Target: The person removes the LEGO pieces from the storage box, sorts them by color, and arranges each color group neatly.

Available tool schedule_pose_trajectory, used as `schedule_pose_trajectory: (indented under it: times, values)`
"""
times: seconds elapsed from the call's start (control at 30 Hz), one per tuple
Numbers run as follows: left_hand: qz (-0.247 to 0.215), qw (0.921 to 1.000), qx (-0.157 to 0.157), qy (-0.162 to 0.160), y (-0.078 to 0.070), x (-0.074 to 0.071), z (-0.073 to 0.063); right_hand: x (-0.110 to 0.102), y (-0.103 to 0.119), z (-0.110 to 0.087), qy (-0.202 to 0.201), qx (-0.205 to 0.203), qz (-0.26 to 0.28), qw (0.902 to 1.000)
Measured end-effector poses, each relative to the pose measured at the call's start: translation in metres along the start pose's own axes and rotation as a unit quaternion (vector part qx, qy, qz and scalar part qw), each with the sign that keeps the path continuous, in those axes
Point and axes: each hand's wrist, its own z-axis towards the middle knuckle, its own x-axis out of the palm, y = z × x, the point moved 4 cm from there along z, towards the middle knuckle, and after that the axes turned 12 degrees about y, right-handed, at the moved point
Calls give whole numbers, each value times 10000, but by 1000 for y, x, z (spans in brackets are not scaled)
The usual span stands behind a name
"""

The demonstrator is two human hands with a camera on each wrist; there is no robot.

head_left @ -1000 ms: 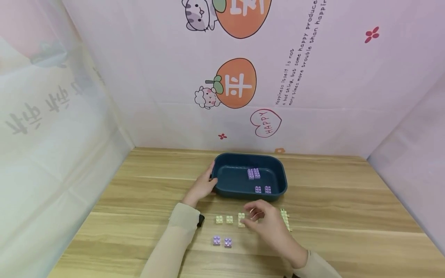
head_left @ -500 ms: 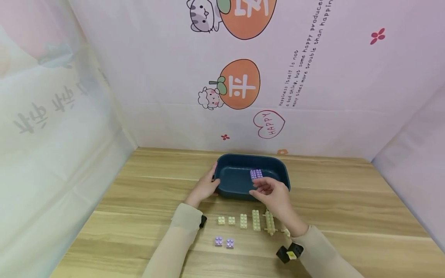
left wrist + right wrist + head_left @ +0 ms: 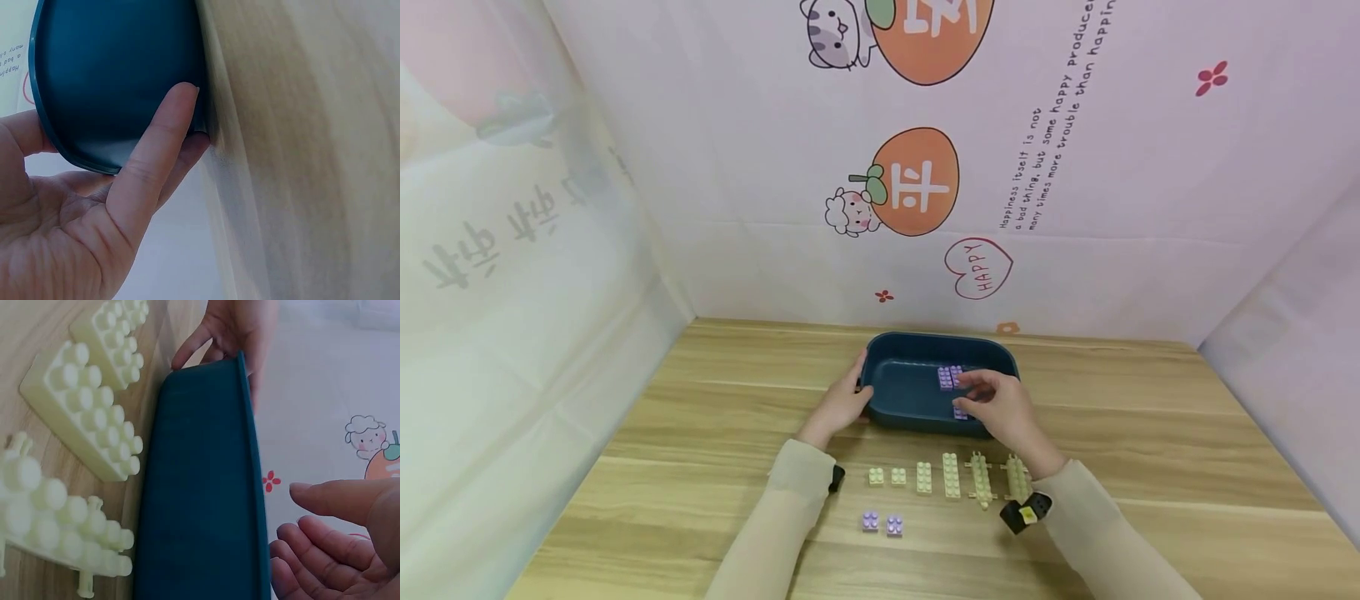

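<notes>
My left hand [image 3: 844, 404] grips the left end of a dark blue plastic bin [image 3: 910, 423], its thumb [image 3: 156, 144] against the outside wall. My right hand [image 3: 1003, 408] hovers over the bin's right part, thumb and fingers apart and loosely bent. Nothing shows between them in the right wrist view. Below its fingertips, two purple building bricks [image 3: 945, 379] lie side by side in the bin. A smaller purple brick [image 3: 960, 409] lies near the front wall, partly covered by the right hand.
Before the bin, a row of cream bricks [image 3: 923, 477] runs left to right on the wooden table [image 3: 722, 433]. Two long cream pieces with side pegs [image 3: 981, 479] end it. Two small purple bricks [image 3: 870, 522] lie nearer. A printed cloth [image 3: 775, 250] hangs behind.
My right hand has moved from the row of cream bricks up over the bin, then slightly further right. The left hand has kept its grip on the bin.
</notes>
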Motion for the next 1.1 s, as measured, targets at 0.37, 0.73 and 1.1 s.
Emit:
schedule_pose_trajectory:
  times: [0.37, 0.73, 1.1]
  values:
    - [45, 10000, 72, 31, -1, 1, -1, 6, -17, 13, 703, 633, -314, 9950]
    - [-53, 10000, 43, 41, -1, 1, 0, 8, -23, 25, 1243, 1048, -838, 9831]
    - [-103, 9999, -15, 84, 0, 0, 1, 12, -27, 32, 1539, 1012, -1088, 9769]
